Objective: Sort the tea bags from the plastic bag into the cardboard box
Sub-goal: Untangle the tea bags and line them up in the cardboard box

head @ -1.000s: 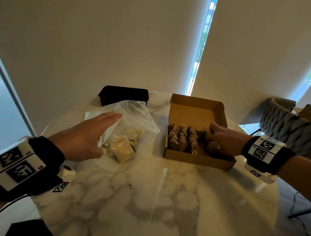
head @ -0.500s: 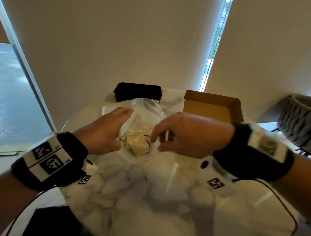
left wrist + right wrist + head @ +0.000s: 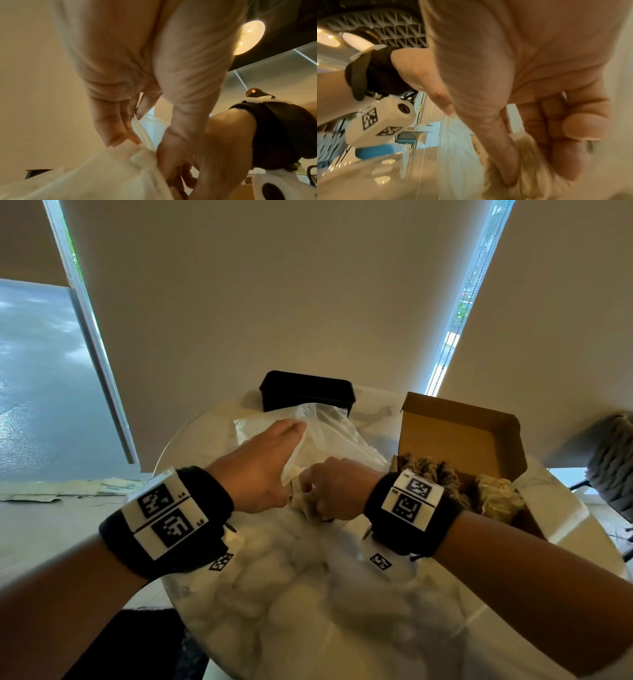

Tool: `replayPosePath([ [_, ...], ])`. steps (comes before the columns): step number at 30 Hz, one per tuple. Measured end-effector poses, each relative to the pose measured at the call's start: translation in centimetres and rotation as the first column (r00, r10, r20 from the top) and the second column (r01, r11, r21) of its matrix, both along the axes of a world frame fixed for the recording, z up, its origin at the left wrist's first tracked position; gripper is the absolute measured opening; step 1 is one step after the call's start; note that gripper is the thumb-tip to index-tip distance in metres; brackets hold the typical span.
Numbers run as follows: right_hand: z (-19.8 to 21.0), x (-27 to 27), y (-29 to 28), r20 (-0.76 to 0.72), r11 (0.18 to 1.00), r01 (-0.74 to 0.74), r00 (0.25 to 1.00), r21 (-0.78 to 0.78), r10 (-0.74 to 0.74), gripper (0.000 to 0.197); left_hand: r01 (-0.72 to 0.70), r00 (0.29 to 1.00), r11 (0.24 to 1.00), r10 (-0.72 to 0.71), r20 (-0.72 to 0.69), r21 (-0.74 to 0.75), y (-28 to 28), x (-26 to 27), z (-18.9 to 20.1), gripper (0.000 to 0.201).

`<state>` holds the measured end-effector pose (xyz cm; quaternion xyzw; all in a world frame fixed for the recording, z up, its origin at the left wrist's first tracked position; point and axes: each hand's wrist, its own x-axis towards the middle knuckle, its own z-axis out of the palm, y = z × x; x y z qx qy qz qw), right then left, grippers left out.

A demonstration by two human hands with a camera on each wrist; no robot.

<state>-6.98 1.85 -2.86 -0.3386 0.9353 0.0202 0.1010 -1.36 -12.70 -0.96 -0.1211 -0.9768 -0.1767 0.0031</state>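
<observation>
A clear plastic bag (image 3: 329,436) lies on the marble table (image 3: 308,594) with pale tea bags at its mouth. My left hand (image 3: 284,446) pinches the bag's upper lip (image 3: 137,121) and holds it raised. My right hand (image 3: 313,491) reaches into the mouth, its fingers curled round a beige tea bag (image 3: 527,151), which also shows below the knuckles (image 3: 305,506). To the right stands the open cardboard box (image 3: 459,436), with several tea bags (image 3: 428,470) standing in rows inside; my right wrist hides part of them.
A black rectangular container (image 3: 306,392) sits behind the plastic bag at the table's far edge. A grey knitted seat (image 3: 613,470) stands beyond the table on the right. The round table's rim curves close on the left.
My right hand left the cardboard box, crossed leftward to the bag's mouth and now grips a tea bag there. My left hand stayed on the bag's lip.
</observation>
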Motion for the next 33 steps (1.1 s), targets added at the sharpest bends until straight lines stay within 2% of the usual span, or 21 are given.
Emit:
replayPosePath([
  [5,1.1,1.4,2.3,0.032,0.977,0.046,0.999,-0.209,-0.04,0.018,-0.008,1.0,1.0,0.008,-0.005,0.013,-0.1,-0.2,-0.1,0.103],
  [9,3.8,2.6,4.5,0.069,0.906,0.081,0.996,-0.415,-0.058,0.013,0.0,1.0,1.0,0.0,-0.012,0.025,-0.3,-0.3,-0.3,0.097],
  [12,6.0,2.9,6.6,0.117,0.821,0.125,0.991,-0.557,-0.071,0.012,0.065,0.992,0.994,-0.056,-0.114,0.085,-0.2,-0.3,-0.1,0.07],
  [14,7.0,2.7,8.3,0.142,0.734,0.148,0.987,-0.663,-0.071,0.011,0.114,0.98,0.962,-0.068,-0.189,0.247,0.5,-0.6,0.3,0.049],
  [16,7.3,2.3,9.9,0.161,0.651,0.163,0.985,-0.741,-0.063,0.012,0.154,0.978,0.855,-0.06,-0.2,0.496,2.0,-0.9,0.7,0.046],
  [18,6.8,1.6,11.3,0.202,0.598,0.198,0.978,-0.777,-0.061,0.013,0.16,0.987,0.695,-0.123,-0.103,0.701,4.3,-1.3,1.2,0.054],
  [20,5.8,0.8,12.4,0.244,0.566,0.238,0.967,-0.79,-0.067,0.016,0.124,0.979,0.54,-0.205,-0.013,0.832,7.0,-2.2,1.0,0.053],
  [21,5.3,0.5,12.8,0.261,0.537,0.256,0.963,-0.804,-0.067,0.02,0.104,0.976,0.489,-0.216,0.005,0.866,8.2,-2.9,0.8,0.045],
  [24,3.9,-0.5,14.1,0.319,0.394,0.324,0.944,-0.86,-0.08,0.021,0.063,0.989,0.413,-0.147,-0.002,0.909,11.1,-4.9,0.3,0.018],
  [28,2.4,-1.7,16.0,0.461,0.163,0.465,0.885,-0.87,-0.065,0.03,-0.084,0.983,0.232,-0.137,0.118,0.969,12.9,-7.4,-0.5,0.021],
  [33,1.4,-2.7,17.6,0.53,-0.024,0.53,0.848,-0.848,0.0,0.039,-0.187,0.98,0.079,-0.054,0.192,0.979,13.2,-9.4,-1.6,0.022],
])
